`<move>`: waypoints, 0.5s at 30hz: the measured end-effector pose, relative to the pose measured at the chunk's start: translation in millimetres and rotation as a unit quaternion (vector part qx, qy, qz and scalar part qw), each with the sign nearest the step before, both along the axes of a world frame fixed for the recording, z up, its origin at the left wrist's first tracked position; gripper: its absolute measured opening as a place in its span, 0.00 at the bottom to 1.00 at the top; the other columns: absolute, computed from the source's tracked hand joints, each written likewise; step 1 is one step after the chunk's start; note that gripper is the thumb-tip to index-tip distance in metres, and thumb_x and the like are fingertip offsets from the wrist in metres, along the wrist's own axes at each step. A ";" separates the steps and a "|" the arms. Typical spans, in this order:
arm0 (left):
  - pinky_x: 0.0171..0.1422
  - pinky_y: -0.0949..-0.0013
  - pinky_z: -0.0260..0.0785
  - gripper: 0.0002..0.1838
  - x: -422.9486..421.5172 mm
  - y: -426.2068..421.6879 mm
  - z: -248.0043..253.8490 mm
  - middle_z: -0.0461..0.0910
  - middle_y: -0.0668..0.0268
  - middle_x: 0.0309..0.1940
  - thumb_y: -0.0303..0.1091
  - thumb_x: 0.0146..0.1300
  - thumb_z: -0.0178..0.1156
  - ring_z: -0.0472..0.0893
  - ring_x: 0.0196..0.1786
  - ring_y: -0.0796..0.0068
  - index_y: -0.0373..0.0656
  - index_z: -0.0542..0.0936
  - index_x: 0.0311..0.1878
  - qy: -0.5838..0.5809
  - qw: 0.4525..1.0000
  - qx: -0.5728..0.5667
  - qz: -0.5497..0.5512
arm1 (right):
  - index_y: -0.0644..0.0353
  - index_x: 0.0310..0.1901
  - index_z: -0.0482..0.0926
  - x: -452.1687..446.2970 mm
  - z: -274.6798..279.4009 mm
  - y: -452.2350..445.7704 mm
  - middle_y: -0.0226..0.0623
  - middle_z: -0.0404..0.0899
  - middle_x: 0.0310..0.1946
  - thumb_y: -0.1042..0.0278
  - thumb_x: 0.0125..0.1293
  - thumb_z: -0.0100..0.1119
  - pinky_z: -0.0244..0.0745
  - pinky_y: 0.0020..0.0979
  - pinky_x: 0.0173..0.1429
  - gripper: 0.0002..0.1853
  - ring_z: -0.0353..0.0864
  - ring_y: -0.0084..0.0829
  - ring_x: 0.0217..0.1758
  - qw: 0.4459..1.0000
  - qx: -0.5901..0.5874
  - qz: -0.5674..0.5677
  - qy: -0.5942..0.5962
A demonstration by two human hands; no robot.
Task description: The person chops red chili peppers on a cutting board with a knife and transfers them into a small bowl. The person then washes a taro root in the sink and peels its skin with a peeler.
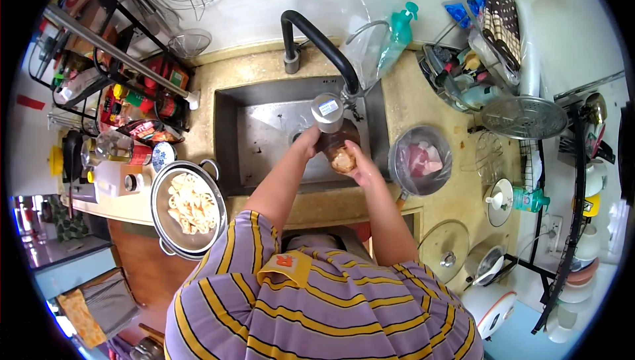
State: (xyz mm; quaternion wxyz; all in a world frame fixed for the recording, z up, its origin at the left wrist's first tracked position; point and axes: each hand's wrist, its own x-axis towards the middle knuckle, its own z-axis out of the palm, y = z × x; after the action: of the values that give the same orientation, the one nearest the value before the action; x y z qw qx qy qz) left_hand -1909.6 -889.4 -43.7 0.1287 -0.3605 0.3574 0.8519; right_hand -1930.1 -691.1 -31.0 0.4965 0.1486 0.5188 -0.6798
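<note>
Over the sink (248,155), my two hands are close together below the faucet's end. My left hand (308,142) is closed on the left side of a dark brown, see-through vessel (339,136), which looks like a bowl. At its right and near side, my right hand (360,163) curls round the same vessel. A pale tan lump (343,161) shows at the near end, by my right fingers; its kind is unclear. The silver faucet head (327,107), with a label on top, hides part of the vessel and my left fingertips.
Right of the sink stands a pot (401,181) with pink raw meat (422,160). On the left, a steel pot (156,211) holds pale cut pieces (192,204). The black faucet neck (324,42) arches overhead. A glass lid (444,244) lies at the right.
</note>
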 end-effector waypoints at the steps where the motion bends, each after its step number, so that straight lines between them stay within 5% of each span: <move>1: 0.64 0.57 0.79 0.21 -3.3 0.3 -9.2 0.85 0.60 0.57 0.47 0.80 0.50 0.85 0.58 0.64 0.43 0.81 0.62 0.000 1.000 -0.008 0.001 | 0.55 0.68 0.72 7.3 22.2 4.5 0.38 0.82 0.60 0.39 0.69 0.66 0.80 0.49 0.63 0.36 0.82 0.37 0.62 0.998 -0.038 -0.030 -0.037; 5: 0.56 0.61 0.84 0.16 -17.9 11.9 4.3 0.87 0.64 0.50 0.43 0.79 0.53 0.87 0.51 0.66 0.45 0.82 0.57 0.034 0.994 0.014 0.102 | 0.53 0.69 0.73 20.8 54.3 18.1 0.39 0.82 0.62 0.33 0.70 0.59 0.74 0.53 0.68 0.36 0.83 0.43 0.62 0.983 -0.119 -0.089 -0.111; 7: 0.53 0.56 0.85 0.13 -39.7 9.4 -66.1 0.86 0.64 0.48 0.40 0.79 0.53 0.87 0.50 0.64 0.47 0.82 0.57 0.065 0.977 0.091 0.184 | 0.54 0.69 0.72 21.7 70.7 23.9 0.39 0.81 0.63 0.33 0.70 0.59 0.73 0.53 0.70 0.37 0.83 0.46 0.63 0.982 -0.128 -0.095 -0.105; 9: 0.52 0.56 0.85 0.12 -44.3 21.3 -34.2 0.86 0.64 0.49 0.40 0.78 0.55 0.87 0.50 0.64 0.48 0.82 0.58 0.017 0.963 0.108 0.245 | 0.54 0.69 0.72 21.1 72.3 28.3 0.40 0.81 0.63 0.33 0.70 0.59 0.73 0.54 0.70 0.37 0.82 0.45 0.63 0.985 -0.112 -0.098 -0.088; 12: 0.46 0.58 0.79 0.13 -42.6 27.8 -44.5 0.80 0.65 0.43 0.49 0.74 0.62 0.79 0.43 0.63 0.51 0.79 0.48 0.036 0.965 0.083 0.245 | 0.55 0.70 0.72 21.2 73.5 31.0 0.40 0.80 0.64 0.34 0.70 0.59 0.73 0.55 0.70 0.37 0.82 0.44 0.64 0.990 -0.081 -0.090 -0.075; 15: 0.54 0.58 0.77 0.16 -40.8 29.9 -51.2 0.81 0.65 0.47 0.49 0.73 0.63 0.80 0.48 0.62 0.49 0.79 0.53 0.045 0.955 0.103 0.273 | 0.54 0.70 0.71 23.4 70.0 30.9 0.40 0.79 0.65 0.35 0.71 0.60 0.75 0.55 0.69 0.37 0.81 0.42 0.65 0.992 -0.066 -0.080 -0.071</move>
State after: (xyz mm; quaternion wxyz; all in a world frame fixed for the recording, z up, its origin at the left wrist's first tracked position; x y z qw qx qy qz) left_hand -1950.4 -859.4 -94.9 -0.0889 -0.3901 0.1609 0.9023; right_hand -1906.7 -660.2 39.0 0.4850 0.2044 0.4228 -0.7377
